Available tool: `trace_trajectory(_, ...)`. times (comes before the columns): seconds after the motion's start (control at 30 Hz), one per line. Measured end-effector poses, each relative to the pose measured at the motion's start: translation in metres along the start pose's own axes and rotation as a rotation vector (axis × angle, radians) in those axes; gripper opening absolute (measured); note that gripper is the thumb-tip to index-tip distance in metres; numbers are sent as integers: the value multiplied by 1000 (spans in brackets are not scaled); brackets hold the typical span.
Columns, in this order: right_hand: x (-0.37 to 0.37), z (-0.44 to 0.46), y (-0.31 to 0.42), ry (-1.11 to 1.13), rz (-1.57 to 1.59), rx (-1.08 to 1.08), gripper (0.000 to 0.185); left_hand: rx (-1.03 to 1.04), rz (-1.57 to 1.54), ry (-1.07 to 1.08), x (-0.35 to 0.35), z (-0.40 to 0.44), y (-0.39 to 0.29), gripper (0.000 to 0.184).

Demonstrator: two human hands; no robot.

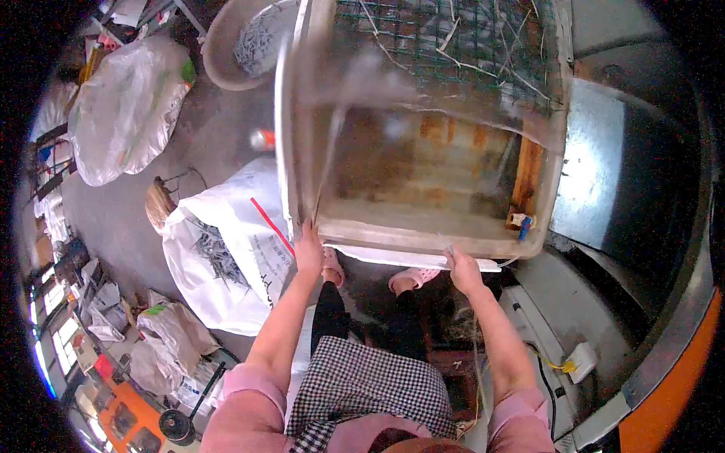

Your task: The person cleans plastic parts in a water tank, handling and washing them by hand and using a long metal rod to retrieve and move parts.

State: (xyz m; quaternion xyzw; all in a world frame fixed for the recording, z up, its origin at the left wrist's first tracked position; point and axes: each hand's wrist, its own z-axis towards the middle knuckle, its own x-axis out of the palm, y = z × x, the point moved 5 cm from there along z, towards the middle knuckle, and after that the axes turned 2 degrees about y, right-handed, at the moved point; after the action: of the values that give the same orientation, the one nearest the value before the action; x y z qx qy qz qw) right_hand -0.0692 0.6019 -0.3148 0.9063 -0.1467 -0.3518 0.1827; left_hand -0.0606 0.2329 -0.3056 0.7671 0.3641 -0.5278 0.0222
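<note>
A large pale tub [423,235] with a brown-stained inside stands in front of me. Over its left part stretches a thin clear plastic sheet [329,162], smeared by motion. At the tub's near left corner my left hand [308,251] is closed on the edge of the sheet. My right hand [462,269] pinches what looks like the same sheet at the near rim, fingers together. Green wire mesh [468,49] with pale strips on it covers the far part of the tub. A blue-handled valve [522,224] sits in the near right corner.
A white sack [253,219] with grey strips stands left of the tub. Beyond it are a round basin [219,57] of similar strips and a plastic-wrapped bundle [128,109]. Metal panelling [589,166] borders the right, with a white plug [581,362] below.
</note>
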Motion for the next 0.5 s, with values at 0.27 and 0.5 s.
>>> trace_trajectory(0.27, 5, 5, 0, 5, -14, -22, 30, -29, -57, -139, 39, 34, 2, 29)
trace_trajectory(0.5, -2, 4, 2, -65, 28, -72, 29, 60, 106, -30, 36, 75, -27, 32)
